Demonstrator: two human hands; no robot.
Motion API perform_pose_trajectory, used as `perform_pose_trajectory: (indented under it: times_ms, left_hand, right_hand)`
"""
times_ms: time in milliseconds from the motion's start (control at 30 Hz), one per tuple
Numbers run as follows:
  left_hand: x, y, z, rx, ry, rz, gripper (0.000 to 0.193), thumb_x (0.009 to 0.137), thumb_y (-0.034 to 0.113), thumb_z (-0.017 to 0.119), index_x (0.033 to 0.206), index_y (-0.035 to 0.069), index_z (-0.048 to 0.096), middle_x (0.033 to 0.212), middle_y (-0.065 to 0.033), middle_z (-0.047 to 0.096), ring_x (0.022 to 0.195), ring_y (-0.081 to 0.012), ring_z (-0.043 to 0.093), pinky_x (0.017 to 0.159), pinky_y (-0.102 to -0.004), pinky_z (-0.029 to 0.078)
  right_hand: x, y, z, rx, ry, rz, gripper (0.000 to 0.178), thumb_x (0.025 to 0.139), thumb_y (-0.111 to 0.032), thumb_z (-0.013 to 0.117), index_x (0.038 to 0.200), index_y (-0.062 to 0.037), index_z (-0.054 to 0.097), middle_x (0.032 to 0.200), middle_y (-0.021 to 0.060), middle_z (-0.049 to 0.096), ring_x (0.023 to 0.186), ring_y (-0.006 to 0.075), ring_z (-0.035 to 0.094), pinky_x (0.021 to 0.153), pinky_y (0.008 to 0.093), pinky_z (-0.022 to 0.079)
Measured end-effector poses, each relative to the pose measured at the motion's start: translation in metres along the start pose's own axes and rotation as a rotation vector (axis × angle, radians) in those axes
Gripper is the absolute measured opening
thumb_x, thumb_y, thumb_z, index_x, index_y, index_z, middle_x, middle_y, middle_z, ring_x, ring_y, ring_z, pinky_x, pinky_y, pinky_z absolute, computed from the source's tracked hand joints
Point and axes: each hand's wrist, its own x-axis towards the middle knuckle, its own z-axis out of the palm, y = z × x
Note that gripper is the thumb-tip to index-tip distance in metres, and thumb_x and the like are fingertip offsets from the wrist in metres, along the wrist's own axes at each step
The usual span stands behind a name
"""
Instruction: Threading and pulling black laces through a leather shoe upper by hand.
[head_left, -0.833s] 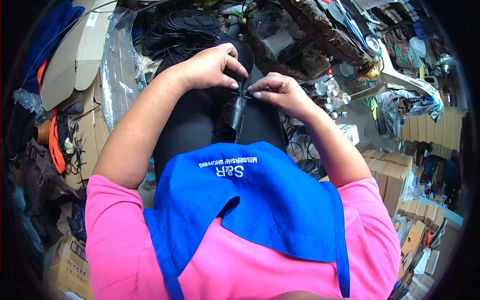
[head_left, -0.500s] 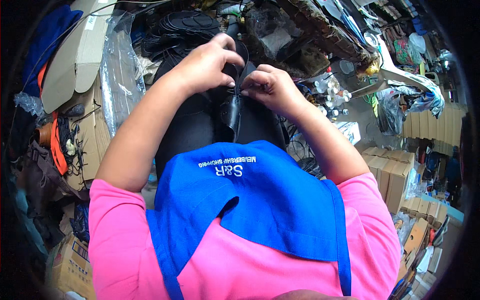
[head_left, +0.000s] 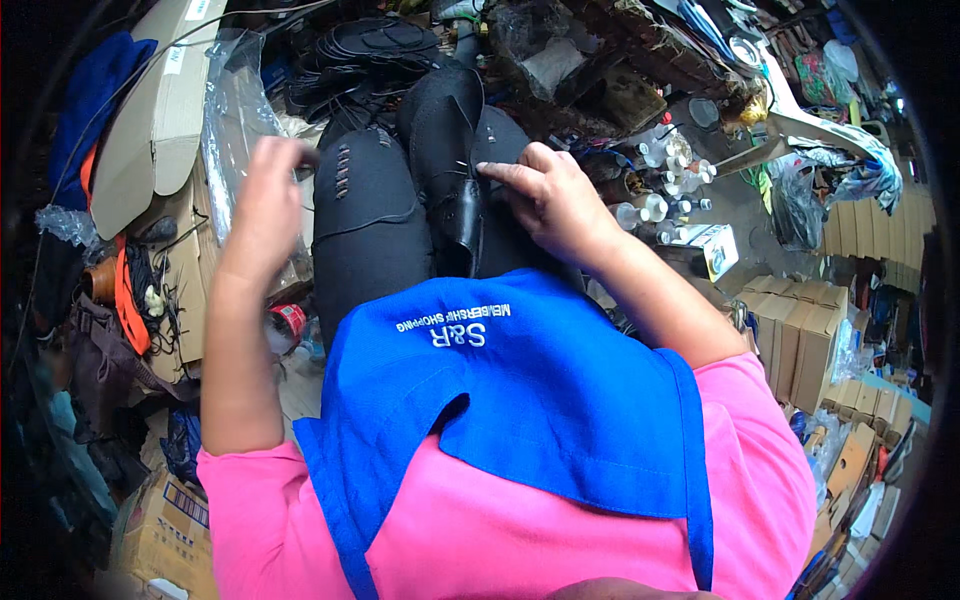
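Shoe: black leather lace-up shoe, lying lengthwise on the person's lap between the dark-trousered knees.
Right hand: right hand rests on the shoe's upper, fingertips pinched closed at the lacing.
Left hand: left hand raised off to the left, blurred; grip cannot be told.
Garments: blue apron over pink shirt.
Surroundings: stacked black soles; small glue bottles.

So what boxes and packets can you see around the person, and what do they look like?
Small white carton: right of the right hand, oblong, white with a dark side.
Brown cardboard boxes: stacked at the right, plain tan.
Flat cardboard pieces: upper left, beige, curved edges.
Clear plastic bag: behind the left hand, shiny, see-through.
Printed cardboard box: lower left, brown with blue marks.
Red can: near the left forearm, round.
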Motion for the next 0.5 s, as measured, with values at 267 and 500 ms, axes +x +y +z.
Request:
perform_pose_trajectory:
  times_ms: [267, 500]
  left_hand:
    - [-0.012, 0.067, 0.042, -0.304, -0.026, 0.103, 0.021, 0.075, -0.004, 0.063, 0.092, 0.006, 0.069, 0.075, -0.0079, 0.055, 0.077, -0.0231, 0.058, 0.066, -0.0319, 0.047]
    - [0.009, 0.068, 0.054, -0.391, 0.051, 0.136, 0.021, 0.073, 0.001, 0.069, 0.091, 0.011, 0.073, 0.072, -0.0044, 0.051, 0.075, -0.0188, 0.052, 0.068, -0.0297, 0.042]
  right_hand:
    - [-0.003, -0.002, -0.001, 0.01, 0.036, -0.014, 0.046, 0.075, -0.003, 0.063, 0.119, -0.017, 0.061, 0.081, 0.0083, 0.051, 0.079, 0.0269, 0.052, 0.073, 0.0384, 0.042]
    - [0.018, 0.028, -0.017, 0.475, -0.243, 0.135, 0.041, 0.079, 0.006, 0.055, 0.112, -0.0147, 0.067, 0.087, 0.006, 0.051, 0.086, 0.0172, 0.054, 0.079, 0.0294, 0.044]
